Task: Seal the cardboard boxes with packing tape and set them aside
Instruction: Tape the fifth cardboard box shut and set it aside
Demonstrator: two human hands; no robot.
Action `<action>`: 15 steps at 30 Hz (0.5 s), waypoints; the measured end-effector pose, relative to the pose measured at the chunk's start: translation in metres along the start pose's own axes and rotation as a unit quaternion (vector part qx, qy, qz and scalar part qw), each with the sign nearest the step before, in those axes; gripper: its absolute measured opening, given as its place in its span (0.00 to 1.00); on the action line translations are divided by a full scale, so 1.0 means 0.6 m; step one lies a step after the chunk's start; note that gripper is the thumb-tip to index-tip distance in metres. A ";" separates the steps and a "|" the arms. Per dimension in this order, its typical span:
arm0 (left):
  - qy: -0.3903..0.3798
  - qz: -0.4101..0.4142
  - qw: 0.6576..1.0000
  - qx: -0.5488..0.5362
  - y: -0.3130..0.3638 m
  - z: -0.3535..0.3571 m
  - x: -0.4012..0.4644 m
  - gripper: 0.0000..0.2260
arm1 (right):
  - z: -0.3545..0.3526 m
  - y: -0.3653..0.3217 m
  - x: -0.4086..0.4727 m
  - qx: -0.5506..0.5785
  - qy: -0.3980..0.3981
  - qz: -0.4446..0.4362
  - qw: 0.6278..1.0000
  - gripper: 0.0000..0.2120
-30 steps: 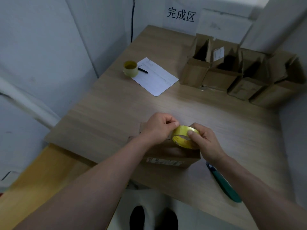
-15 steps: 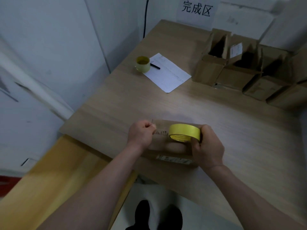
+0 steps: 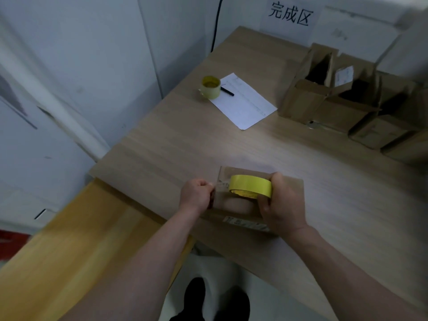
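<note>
The right hand gripped the yellow tape roll just right of the frame's centre, fingers curled round its right edge, the roll held on its side above the cardboard box. The left hand sat just left of the roll, thumb and fingertips pinching the free end of the tape strip, a short clear stretch drawn between hand and roll. The box lay flat on the wooden table beneath both hands, a white label on its near side.

Toward the upper centre of the frame a second tape roll stood on the table, touching the left corner of a white sheet of paper, with a black pen lying on the sheet beside it. At upper right a row of open cardboard boxes stood close together against the wall. Above them a paper sign with three printed characters hung on the wall.
</note>
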State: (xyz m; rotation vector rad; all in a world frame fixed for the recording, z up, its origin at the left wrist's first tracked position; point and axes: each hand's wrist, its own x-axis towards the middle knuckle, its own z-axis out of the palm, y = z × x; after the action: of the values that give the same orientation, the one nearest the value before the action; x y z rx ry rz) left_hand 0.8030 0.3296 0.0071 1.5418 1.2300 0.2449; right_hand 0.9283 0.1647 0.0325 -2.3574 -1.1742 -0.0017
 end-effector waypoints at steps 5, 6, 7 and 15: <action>0.012 0.015 0.997 0.073 0.000 0.016 -0.003 0.08 | 0.013 0.013 0.001 0.011 0.016 -0.019 1.000 0.11; 0.019 -0.007 0.997 0.072 -0.006 0.014 0.001 0.16 | 0.014 0.015 0.001 0.014 0.017 -0.022 1.000 0.10; 0.033 -0.015 0.997 0.068 -0.009 0.011 0.002 0.22 | 0.016 0.016 0.000 0.016 0.015 -0.022 1.000 0.11; -0.091 0.132 0.985 -0.059 -0.001 0.060 0.013 0.10 | 0.009 0.017 0.009 0.033 -0.029 0.061 0.997 0.11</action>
State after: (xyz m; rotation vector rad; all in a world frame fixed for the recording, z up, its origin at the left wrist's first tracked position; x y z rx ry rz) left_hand 0.8311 0.3139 -0.0107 1.5847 0.8534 0.3367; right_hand 0.9383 0.1658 0.0243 -2.3809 -1.0379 0.1458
